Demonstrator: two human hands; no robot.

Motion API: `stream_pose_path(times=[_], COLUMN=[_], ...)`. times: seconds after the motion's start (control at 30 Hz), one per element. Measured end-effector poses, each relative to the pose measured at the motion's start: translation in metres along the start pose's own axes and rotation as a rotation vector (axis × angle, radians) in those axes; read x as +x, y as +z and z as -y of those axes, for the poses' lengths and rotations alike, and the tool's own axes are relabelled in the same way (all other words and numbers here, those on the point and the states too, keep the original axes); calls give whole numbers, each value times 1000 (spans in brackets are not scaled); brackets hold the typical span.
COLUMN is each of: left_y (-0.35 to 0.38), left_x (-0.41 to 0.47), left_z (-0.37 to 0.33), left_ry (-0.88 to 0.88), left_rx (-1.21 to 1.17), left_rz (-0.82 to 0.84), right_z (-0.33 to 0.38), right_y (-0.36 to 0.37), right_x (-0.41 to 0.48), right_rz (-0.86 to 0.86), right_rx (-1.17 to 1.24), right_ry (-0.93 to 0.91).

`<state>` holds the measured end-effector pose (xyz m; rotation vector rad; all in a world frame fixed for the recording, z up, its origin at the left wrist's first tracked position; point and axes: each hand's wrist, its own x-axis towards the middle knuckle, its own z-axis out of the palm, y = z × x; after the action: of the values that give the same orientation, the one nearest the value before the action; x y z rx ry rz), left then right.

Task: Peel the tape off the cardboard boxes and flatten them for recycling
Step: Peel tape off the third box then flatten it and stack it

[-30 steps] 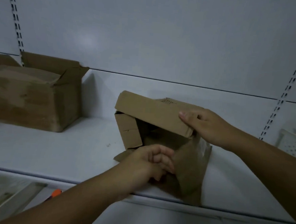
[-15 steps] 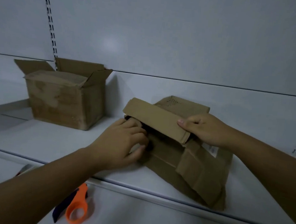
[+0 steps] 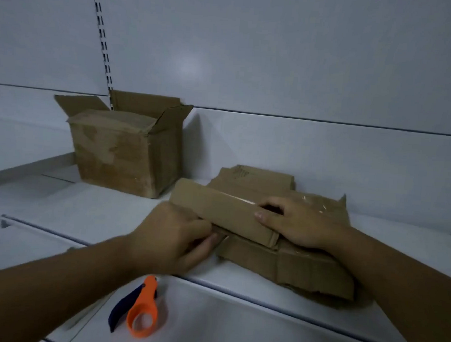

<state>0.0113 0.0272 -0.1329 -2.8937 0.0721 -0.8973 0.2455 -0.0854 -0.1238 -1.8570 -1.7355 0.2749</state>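
A brown cardboard box (image 3: 292, 266) lies pressed nearly flat on the white shelf (image 3: 69, 213), its front edge overhanging the shelf lip. One long flap (image 3: 221, 213) is folded over its top, with a strip of clear tape shining along its back edge. My right hand (image 3: 295, 223) presses down on that flap's right end, fingers curled over it. My left hand (image 3: 171, 236) grips the box's left edge under the flap, thumb and fingers pinched on the cardboard. A second box (image 3: 124, 150), upright with open flaps, stands at the back left.
Orange-handled scissors (image 3: 139, 311) lie on the lower shelf below my left arm. A slotted metal upright (image 3: 102, 39) runs up the white back wall. A grey shelf bracket (image 3: 27, 169) sticks out at the far left.
The box has collapsed from half-standing to nearly flat. My left hand shifted from inside the box to its left edge, and my right hand pushed the flap down. The view has swung left and down.
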Motion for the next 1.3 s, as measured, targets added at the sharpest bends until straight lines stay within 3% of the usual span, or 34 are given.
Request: stream_pose_path(times=[0.1, 0.2, 0.27, 0.37, 0.43, 0.5, 0.57, 0.6, 0.67, 0.73, 0.77, 0.8, 0.87, 0.93, 1.07, 1.3], left_y=[9, -4, -13, -19, -16, 3, 35, 52, 77, 89, 93, 97, 98, 98, 95, 93], left_x=[-27, -16, 12, 60, 88, 105, 102, 96, 82, 77, 78, 80, 84, 86, 87, 87], left_z=[-8, 0, 3, 16, 34, 49, 56, 57, 55, 50, 45, 39, 26, 19, 18, 16], left_ry=[-31, -192, -318, -590, -688, -708, -659, -632, -601, -586, -560, -533, -549, -568, -561, -565], left_rx=[-38, -228, -303, -458, -500, -409, -208, -135, -108, -114, -74, -34, -5, -13, -33, -55], left_rz=[21, -199, -310, -316, -140, 234, 603, 688, 664, 607, 617, 617, 573, 525, 480, 466], right_z=[-2, 1, 5, 16, 23, 21, 18, 17, 7, -13, -22, -30, -38, -40, -42, -38], right_y=[14, 16, 15, 22, 29, 37, 36, 29, 8, -13, -21, -25, -25, -31, -64, -34], right_x=[-2, -7, -9, -20, -27, -29, -33, -37, -49, -61, -66, -69, -70, -71, -65, -81], right_rz=[-19, 54, 44, 6, 148, 329, 422, 370, 90, -206, -261, -264, -283, -343, -253, -441], right_rx=[26, -28, -102, -304, -495, -644, -587, -400, -178, -440, -583, -619, -442, -319, -305, -780], right_ry=[-37, -65, -106, -255, -271, -263, -241, -159, -16, 96, 205, 320, 462, 449, 396, 170])
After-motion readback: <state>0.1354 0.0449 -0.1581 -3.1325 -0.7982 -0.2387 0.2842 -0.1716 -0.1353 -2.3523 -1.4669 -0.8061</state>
